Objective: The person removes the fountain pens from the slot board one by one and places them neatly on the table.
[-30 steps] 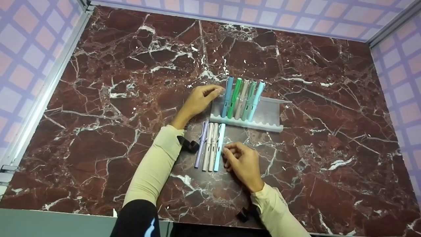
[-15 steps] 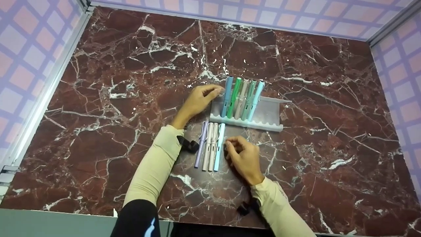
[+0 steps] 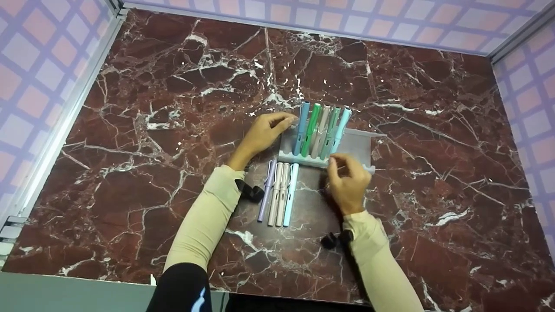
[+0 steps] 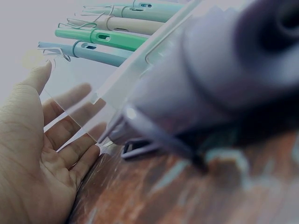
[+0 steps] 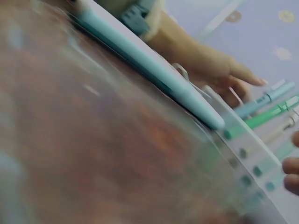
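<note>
A clear pen stand (image 3: 291,156) holds several capped pens in a leaning row: dark blue (image 3: 301,130), bright green (image 3: 311,132), beige, grey-green and light blue (image 3: 341,128). My left hand (image 3: 262,132) grips the stand's left edge; in the left wrist view its fingers (image 4: 70,121) show through the transparent panel, thumb at the edge. My right hand (image 3: 350,184) is in front of the stand, loosely bent and holding nothing, fingertips close to the light blue pen's lower end. On the table before the stand lie a purple pen (image 3: 265,195), two beige pens (image 3: 276,195) and a light blue pen (image 3: 290,195).
The red-brown marbled table (image 3: 173,95) spreads round the stand. Patterned panels (image 3: 390,21) close off its back and sides. Black camera straps (image 3: 249,190) sit at both wrists, the left one close beside the purple pen.
My right hand has moved away from the light blue pen on the table, up and to the right, to the stand's front edge. The left hand and the pens keep their places.
</note>
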A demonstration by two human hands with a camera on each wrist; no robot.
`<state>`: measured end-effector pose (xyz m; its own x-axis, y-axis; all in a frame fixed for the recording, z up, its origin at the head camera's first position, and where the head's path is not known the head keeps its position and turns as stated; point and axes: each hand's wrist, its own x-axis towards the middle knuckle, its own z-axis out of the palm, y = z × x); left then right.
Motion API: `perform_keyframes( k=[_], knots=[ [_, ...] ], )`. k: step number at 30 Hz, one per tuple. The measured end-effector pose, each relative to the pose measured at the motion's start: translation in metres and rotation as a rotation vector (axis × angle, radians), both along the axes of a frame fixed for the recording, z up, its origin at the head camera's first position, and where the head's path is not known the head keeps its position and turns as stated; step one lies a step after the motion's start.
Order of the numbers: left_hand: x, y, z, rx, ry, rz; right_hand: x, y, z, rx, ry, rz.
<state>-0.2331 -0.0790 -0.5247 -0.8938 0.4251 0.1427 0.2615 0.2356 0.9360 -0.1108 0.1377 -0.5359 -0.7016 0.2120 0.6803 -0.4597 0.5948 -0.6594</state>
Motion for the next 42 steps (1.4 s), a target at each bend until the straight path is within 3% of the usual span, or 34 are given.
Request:
perform_keyframes(
  k=[5, 8, 12, 18, 21, 28, 42],
  knots=[
    [0.0, 0.0, 0.001, -0.024, 0.004, 0.007, -0.012, 0.008, 0.001, -0.031, 0.092, -0.094],
    [0.0, 0.0, 0.001, -0.029, 0.011, 0.01, -0.016, 0.011, 0.001, -0.042, 0.046, -0.107],
    [0.001, 0.0, 0.001, -0.034, 0.01, 0.014, -0.017, 0.013, 0.0, -0.037, -0.084, -0.096],
    [0.002, 0.0, 0.001, -0.038, 0.002, 0.01, -0.016, 0.013, -0.002, 0.085, -0.22, -0.063],
    [0.002, 0.0, 0.001, -0.038, 0.007, 0.012, -0.016, 0.014, -0.001, 0.126, -0.247, -0.056],
    [0.0, 0.0, 0.0, 0.014, -0.015, -0.004, -0.016, 0.014, 0.001, 0.114, -0.283, -0.057],
    [-0.001, 0.0, 0.0, -0.023, -0.007, 0.002, -0.016, 0.014, 0.001, 0.101, -0.28, -0.051]
  ],
)
